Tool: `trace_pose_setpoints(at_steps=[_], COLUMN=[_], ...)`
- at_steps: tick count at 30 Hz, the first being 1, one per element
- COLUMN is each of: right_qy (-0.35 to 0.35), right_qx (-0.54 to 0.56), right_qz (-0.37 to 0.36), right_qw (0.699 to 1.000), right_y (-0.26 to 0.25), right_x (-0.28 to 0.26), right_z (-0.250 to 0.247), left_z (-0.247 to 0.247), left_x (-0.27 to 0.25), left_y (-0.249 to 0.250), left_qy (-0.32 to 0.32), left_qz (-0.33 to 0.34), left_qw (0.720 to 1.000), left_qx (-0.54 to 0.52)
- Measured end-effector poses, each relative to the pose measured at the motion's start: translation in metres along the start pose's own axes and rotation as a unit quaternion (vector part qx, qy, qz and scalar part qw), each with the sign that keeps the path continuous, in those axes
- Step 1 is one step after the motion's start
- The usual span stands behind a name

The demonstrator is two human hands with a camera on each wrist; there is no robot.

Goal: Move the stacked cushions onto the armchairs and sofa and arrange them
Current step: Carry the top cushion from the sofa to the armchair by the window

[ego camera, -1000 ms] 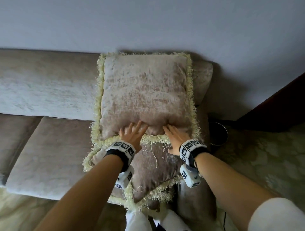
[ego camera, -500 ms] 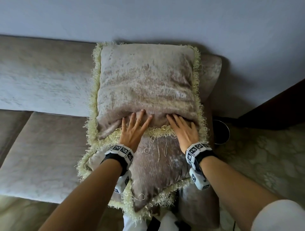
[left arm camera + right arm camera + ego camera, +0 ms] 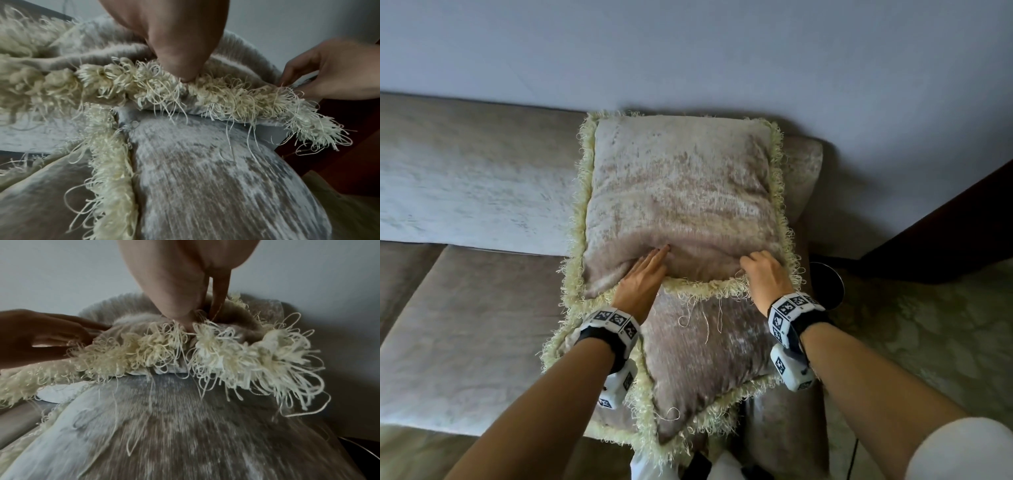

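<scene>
A beige velvet cushion (image 3: 681,192) with a cream fringe stands against the backrest at the right end of the sofa (image 3: 476,192). In front of it a second fringed cushion (image 3: 702,363) lies flat, with another fringe edge (image 3: 558,346) showing beneath it. My left hand (image 3: 643,274) presses straight fingers into the standing cushion's lower part. My right hand (image 3: 763,274) curls over its lower edge near the right corner. In the right wrist view its thumb and a finger pinch the fringe (image 3: 205,340). The left wrist view shows my thumb (image 3: 180,65) on the fringe.
The sofa seat (image 3: 476,325) stretches away to the left. Its armrest (image 3: 784,428) lies under the flat cushion's right side. A round dark metal-rimmed object (image 3: 825,284) stands on the patterned carpet (image 3: 928,342) to the right, next to dark wooden furniture (image 3: 945,222).
Both hands were flat with spread fingers on the standing cushion's lower edge. My right hand has moved right and curled onto the fringe; my left hand's fingers have drawn together.
</scene>
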State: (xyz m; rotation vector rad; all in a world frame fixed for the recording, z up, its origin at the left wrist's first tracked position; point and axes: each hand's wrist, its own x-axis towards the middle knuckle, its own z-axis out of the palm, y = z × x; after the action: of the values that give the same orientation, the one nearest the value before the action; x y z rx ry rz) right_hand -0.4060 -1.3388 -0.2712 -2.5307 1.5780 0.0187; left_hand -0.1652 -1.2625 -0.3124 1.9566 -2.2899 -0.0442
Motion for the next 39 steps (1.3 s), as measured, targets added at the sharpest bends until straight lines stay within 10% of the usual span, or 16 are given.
trace_pose_setpoints(at_steps=[27,39], right_qy=[0.359,0.132], right_qx=[-0.053,0.006], right_qz=[-0.039,-0.028], right_qw=[0.931,0.991], right_y=[-0.010,-0.004], right_x=[0.013,0.027], right_z=[-0.306,-0.235], left_z=[-0.336,-0.250], left_x=[0.071,0.058], left_y=[0.018,-0.008], left_qy=[0.317,0.074], left_qz=[0.037,0.001], left_qw=[0.946,0.996], left_qx=[0.060,0.044])
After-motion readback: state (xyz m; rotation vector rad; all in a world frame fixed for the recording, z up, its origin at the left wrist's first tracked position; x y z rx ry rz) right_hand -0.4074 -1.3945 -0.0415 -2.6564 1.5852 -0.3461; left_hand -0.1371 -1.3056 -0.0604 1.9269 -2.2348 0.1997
